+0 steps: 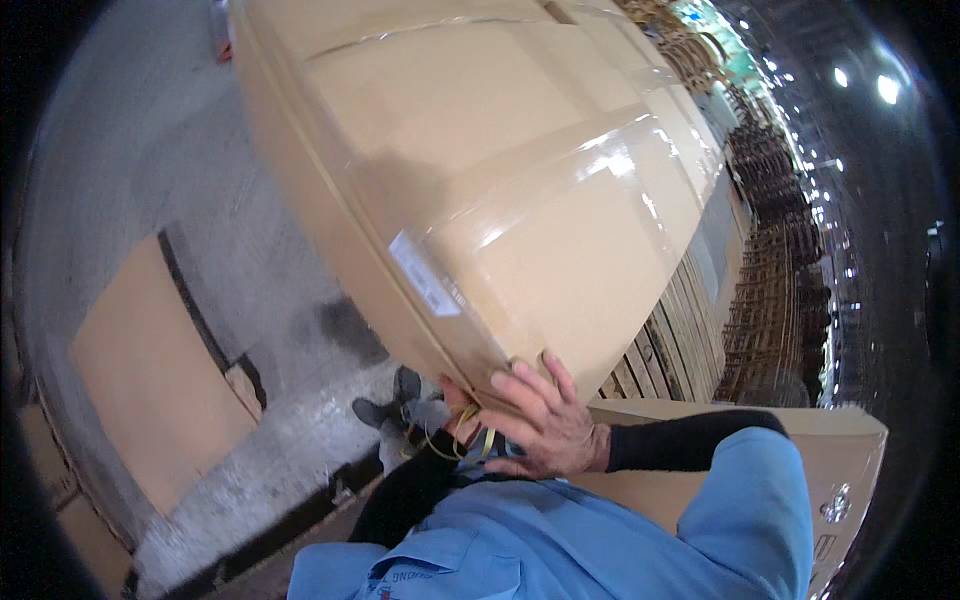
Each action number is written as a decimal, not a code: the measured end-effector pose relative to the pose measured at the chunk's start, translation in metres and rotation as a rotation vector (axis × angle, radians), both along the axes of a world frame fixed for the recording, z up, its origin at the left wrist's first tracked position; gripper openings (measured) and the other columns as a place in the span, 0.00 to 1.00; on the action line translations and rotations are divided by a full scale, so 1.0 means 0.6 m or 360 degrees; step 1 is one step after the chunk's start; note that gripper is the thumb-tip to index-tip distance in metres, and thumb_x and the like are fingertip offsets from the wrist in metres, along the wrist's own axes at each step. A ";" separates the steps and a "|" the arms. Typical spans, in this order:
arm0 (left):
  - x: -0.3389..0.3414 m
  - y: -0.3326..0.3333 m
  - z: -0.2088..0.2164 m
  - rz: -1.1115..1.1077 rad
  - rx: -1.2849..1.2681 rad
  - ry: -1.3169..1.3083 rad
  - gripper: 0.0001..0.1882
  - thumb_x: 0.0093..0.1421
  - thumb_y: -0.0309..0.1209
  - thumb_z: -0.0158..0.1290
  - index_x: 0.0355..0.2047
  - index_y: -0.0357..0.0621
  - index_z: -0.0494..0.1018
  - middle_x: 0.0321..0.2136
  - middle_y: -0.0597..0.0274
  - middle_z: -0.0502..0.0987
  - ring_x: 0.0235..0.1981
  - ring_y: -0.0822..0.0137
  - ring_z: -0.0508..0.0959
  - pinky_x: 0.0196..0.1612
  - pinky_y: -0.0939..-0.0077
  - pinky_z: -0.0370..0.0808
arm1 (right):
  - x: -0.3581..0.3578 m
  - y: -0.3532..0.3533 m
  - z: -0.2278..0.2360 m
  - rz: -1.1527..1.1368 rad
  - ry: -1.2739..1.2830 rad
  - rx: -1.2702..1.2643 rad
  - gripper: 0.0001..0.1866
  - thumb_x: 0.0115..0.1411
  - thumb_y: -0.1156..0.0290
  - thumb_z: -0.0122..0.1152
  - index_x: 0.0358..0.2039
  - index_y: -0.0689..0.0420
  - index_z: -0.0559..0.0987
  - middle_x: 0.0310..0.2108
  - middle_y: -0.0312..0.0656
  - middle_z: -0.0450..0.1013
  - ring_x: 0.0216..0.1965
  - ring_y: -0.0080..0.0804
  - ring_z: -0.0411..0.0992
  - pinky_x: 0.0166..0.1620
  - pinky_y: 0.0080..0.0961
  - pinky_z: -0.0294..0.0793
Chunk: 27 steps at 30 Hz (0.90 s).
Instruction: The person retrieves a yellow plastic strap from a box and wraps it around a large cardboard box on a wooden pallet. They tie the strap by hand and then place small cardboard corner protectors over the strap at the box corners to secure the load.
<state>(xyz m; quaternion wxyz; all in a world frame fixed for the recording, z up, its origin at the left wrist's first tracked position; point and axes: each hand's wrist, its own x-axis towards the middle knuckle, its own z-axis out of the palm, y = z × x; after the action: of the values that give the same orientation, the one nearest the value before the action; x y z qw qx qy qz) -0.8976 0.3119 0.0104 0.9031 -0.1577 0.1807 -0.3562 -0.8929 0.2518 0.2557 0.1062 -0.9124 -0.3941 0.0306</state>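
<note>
A big cardboard box (520, 240), its seams covered with clear tape, fills the upper middle of the view. A white label (425, 275) is stuck near its left edge. A thin yellow strap (350, 215) runs along that edge and ends in a loose loop at the near corner. Below this corner my left hand (460, 408) is closed round the strap, its fingers partly hidden by the box and my other hand. My right hand (545, 415) presses on the near end of the box, fingers spread and stretched out over the corner.
Flat cardboard (160, 370) lies on the concrete floor to the left. At the right is a slatted wooden pallet (665, 350), with stacked brown frames (770, 310) beyond. Another cardboard box (850, 450) stands close at my right side. My shoes (390, 400) show below the box.
</note>
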 end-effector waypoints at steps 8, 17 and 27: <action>-0.005 0.035 -0.037 -0.0446 0.0502 -0.0194 0.38 0.67 0.62 0.34 0.65 0.47 0.60 0.56 0.50 0.69 0.54 0.46 0.72 0.53 0.46 0.71 | -0.018 -0.006 -0.026 -0.0310 -0.0177 0.0243 0.31 0.56 0.46 0.63 0.53 0.53 0.75 0.63 0.53 0.61 0.67 0.51 0.57 0.66 0.61 0.49; 0.004 0.204 -0.153 -0.0808 0.1401 -0.0391 0.36 0.66 0.61 0.36 0.63 0.48 0.63 0.53 0.52 0.72 0.51 0.48 0.73 0.51 0.48 0.71 | -0.012 -0.003 -0.017 -0.0736 0.0023 0.0869 0.28 0.56 0.54 0.64 0.53 0.55 0.72 0.56 0.52 0.65 0.62 0.50 0.60 0.67 0.51 0.53; 0.095 0.470 -0.321 -0.1411 0.2276 -0.0778 0.34 0.66 0.59 0.38 0.62 0.50 0.65 0.51 0.55 0.75 0.48 0.50 0.74 0.48 0.50 0.71 | -0.082 0.165 0.148 -0.0392 -0.0948 0.0962 0.26 0.51 0.58 0.67 0.47 0.58 0.74 0.49 0.53 0.70 0.55 0.48 0.67 0.61 0.46 0.61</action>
<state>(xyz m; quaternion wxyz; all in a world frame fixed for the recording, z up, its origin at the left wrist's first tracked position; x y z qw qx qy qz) -0.8406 0.5939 -0.1822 0.5774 0.6118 0.2068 -0.4995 -0.9418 0.3510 0.3444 0.2529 -0.8495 -0.2872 -0.3632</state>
